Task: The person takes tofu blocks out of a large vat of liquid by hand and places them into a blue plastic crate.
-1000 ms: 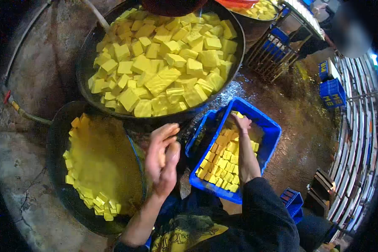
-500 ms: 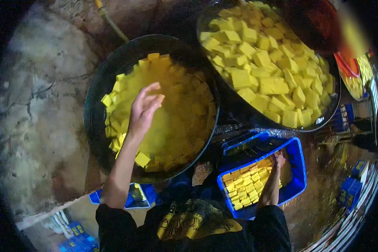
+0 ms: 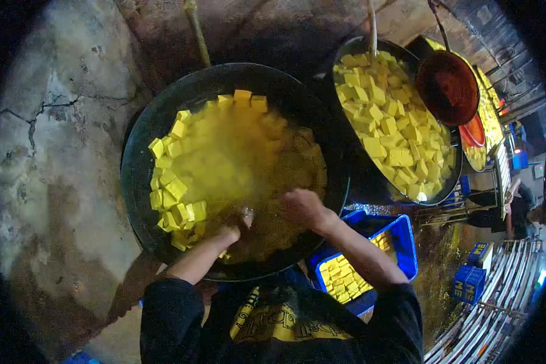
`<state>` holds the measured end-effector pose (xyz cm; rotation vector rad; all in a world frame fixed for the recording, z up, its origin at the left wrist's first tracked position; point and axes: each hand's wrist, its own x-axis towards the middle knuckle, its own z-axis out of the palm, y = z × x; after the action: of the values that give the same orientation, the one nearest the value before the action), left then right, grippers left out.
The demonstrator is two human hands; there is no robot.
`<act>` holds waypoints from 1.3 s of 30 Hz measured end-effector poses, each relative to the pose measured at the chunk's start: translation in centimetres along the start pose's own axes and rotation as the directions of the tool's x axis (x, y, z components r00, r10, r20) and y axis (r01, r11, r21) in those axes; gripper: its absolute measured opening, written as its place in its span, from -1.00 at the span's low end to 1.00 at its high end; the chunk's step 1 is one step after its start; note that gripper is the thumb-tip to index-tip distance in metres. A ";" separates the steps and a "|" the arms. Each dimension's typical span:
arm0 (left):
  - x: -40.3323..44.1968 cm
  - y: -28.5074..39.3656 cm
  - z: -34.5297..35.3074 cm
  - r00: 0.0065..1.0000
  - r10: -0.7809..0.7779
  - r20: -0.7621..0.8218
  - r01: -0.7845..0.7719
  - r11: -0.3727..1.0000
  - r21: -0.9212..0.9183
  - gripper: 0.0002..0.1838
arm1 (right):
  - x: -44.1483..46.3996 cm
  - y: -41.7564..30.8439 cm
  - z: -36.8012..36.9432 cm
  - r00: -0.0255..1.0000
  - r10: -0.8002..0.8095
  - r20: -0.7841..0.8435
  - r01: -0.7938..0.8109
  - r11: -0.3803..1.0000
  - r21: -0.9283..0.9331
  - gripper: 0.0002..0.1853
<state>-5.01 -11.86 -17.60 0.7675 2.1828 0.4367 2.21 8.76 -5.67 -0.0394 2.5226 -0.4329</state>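
Note:
A large dark wok [image 3: 141, 206] in front of me holds cloudy yellow-brown liquid. Blocks that look like yellow tofu [image 3: 175, 189] are heaped along its left side and far edge. My left hand [image 3: 239, 225] is low at the near part of the liquid, its fingers partly hidden there. To its right, my right hand [image 3: 304, 208] hangs over the wok, smeared by motion. Whether either hand holds anything does not show. A blue crate [image 3: 408, 239] with rows of yellow blocks stands under my right forearm.
A second wok [image 3: 458, 176] full of yellow blocks stands at the right, with a reddish-brown round pan [image 3: 448, 88] over its far side. Blue crates [image 3: 469, 283] and pale poles [image 3: 497, 309] lie farther right. Another person [image 3: 519, 209] is at the far right.
My right hand has left the blue crate and come over the front wok. My left hand has dropped toward the wok's near side. The view has shifted, showing more at the right.

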 end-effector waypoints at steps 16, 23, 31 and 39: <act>7.3 -5.6 -3.7 0.984 0.152 -0.089 -0.161 0.982 -0.101 -0.52 | 17.2 8.2 4.6 0.972 -0.231 -0.050 0.237 0.942 0.237 -0.58; 7.6 -2.8 -5.2 0.972 0.189 -0.142 -0.229 0.897 -0.378 -0.56 | 26.7 3.8 -1.7 0.981 -0.182 0.063 0.191 0.957 -0.220 -0.49; 7.3 -2.8 -5.3 0.976 0.081 -0.201 -0.163 0.885 -0.436 -0.59 | 29.6 3.8 2.1 0.995 -0.092 -0.044 0.088 0.992 -0.091 -0.49; 7.2 -4.6 -5.4 0.838 -0.193 -0.510 -0.263 0.676 -0.688 -0.63 | 24.3 9.4 -0.2 0.926 -0.296 -0.233 0.344 0.414 0.842 -0.49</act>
<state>-14.69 -11.05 -20.51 0.2137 2.1679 1.6315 -17.58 14.74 -21.54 -0.1210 2.0053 -1.8759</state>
